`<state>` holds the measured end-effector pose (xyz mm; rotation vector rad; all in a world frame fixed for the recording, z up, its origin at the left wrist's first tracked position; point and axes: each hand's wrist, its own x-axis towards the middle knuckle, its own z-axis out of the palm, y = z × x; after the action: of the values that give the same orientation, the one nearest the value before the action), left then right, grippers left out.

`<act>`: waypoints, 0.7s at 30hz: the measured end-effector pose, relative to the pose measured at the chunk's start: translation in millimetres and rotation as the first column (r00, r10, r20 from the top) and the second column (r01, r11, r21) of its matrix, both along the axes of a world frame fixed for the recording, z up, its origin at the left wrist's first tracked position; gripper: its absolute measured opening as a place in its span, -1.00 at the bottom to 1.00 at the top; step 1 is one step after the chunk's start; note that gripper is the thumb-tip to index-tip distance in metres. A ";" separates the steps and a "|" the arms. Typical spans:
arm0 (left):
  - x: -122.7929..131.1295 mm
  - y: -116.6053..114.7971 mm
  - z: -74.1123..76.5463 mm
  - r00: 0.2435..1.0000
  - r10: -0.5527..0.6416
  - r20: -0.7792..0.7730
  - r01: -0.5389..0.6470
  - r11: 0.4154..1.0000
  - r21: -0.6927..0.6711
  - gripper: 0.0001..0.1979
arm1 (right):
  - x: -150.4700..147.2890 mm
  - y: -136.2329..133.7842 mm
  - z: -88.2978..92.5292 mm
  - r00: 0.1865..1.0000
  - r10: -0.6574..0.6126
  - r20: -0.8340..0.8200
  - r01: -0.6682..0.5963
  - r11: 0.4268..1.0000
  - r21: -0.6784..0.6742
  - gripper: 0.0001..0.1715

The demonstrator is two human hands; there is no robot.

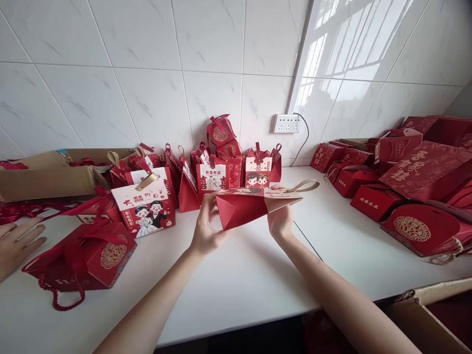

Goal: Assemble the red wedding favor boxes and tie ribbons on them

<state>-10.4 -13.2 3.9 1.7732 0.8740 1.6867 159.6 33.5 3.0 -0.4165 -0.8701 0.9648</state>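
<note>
Between my two hands, a red paper gift box (243, 209) with a beige ribbon loop (303, 186) is held tilted above the white table. My left hand (208, 228) grips its left end, thumb underneath. At the right end, my right hand (280, 221) is closed around the box, with most of its fingers hidden. Just left of my left hand stands a gift box with a printed bridal couple (145, 209). Behind the held box is a box with two cartoon faces (257, 172).
Red gift boxes (413, 228) crowd the right side. A cardboard box (47, 184) sits at the back left. Another person's hand (18, 246) is near a red box with a rope handle (88, 255). A power socket (286, 124) with a cable is on the tiled wall.
</note>
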 end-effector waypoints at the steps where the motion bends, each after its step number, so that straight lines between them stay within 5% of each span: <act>1: -0.8 1.0 -0.6 1.000 -0.004 0.028 0.005 1.000 -0.028 -0.34 | 0.9 -0.3 0.9 1.000 -0.015 0.018 0.015 1.000 -0.010 -0.79; 5: -2.7 9.9 -6.2 0.975 0.020 0.221 0.029 0.976 -0.216 -0.37 | 3.5 -2.7 0.0 0.991 0.037 0.127 -0.018 0.989 -0.148 -0.66; 11: 1.6 18.5 0.0 0.823 0.142 0.550 0.195 0.839 -0.508 -0.39 | -6.2 -5.1 -2.7 0.964 0.237 0.124 -0.189 0.931 -0.312 -0.57; 15: -1.7 19.1 6.8 0.828 0.209 0.520 0.204 0.752 -0.627 -0.63 | -8.7 -1.7 0.4 0.965 0.263 0.016 -0.235 0.887 -0.398 -0.64; 21: -8.5 18.0 6.7 0.860 0.196 0.472 0.157 0.776 -0.610 -0.58 | 0.2 6.2 -1.8 0.939 0.323 -0.121 -0.335 0.771 -0.541 -0.81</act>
<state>-18.8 4.8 10.6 0.7981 1.0410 1.5068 159.8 39.7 1.2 -0.7664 -0.6364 1.5611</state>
